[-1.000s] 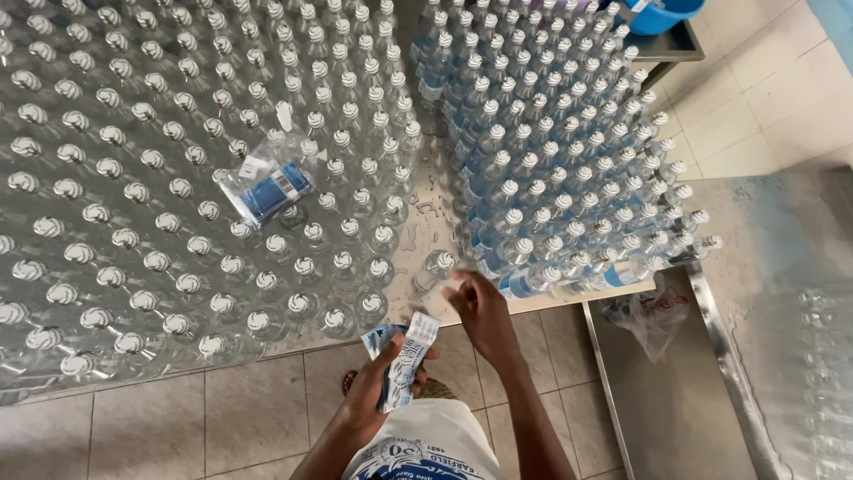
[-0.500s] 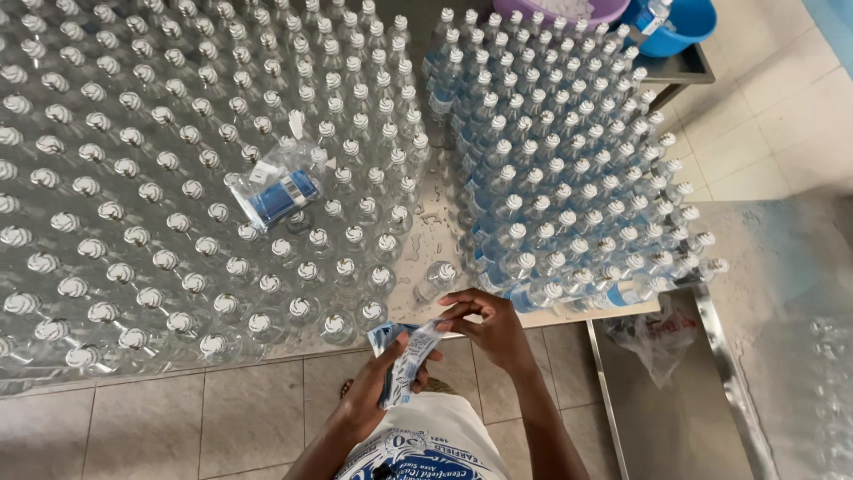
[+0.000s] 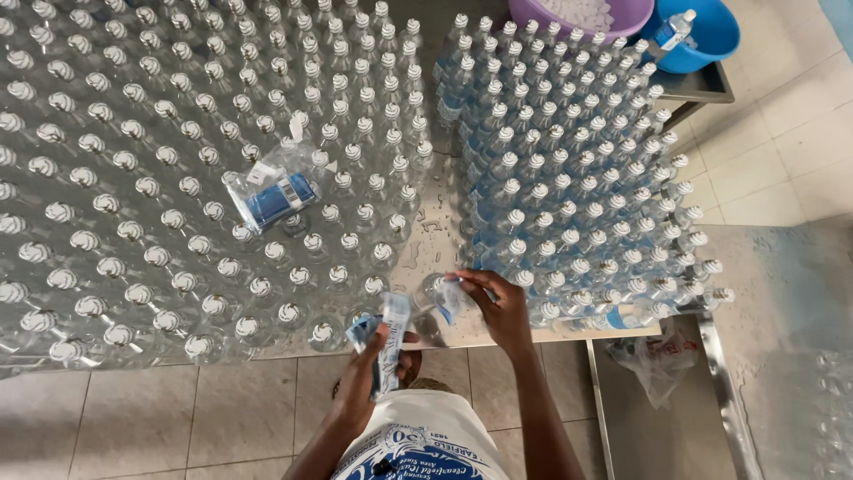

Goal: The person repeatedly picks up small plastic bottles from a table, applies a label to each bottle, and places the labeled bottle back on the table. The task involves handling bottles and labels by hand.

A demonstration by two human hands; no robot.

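My left hand [image 3: 369, 369] holds a stack of blue and white labels [image 3: 389, 338] just below the table's front edge. My right hand [image 3: 498, 307] pinches one label [image 3: 453, 295] against a single clear bottle [image 3: 429, 298] that stands in the gap between two bottle groups. A large block of unlabelled clear bottles [image 3: 178, 178] fills the left of the table. A block of bottles with blue labels [image 3: 569, 178] fills the right.
A clear bag of blue labels [image 3: 271, 191] lies on top of the left bottles. A purple tub [image 3: 586, 18] and a blue tub [image 3: 702, 36] sit at the far right. A steel surface [image 3: 782, 293] and a crumpled plastic bag [image 3: 657, 360] are at right. Tiled floor lies below.
My right hand has drawn a label off the stack and moved it up onto the single bottle. The view has shifted slightly so the tubs show more.
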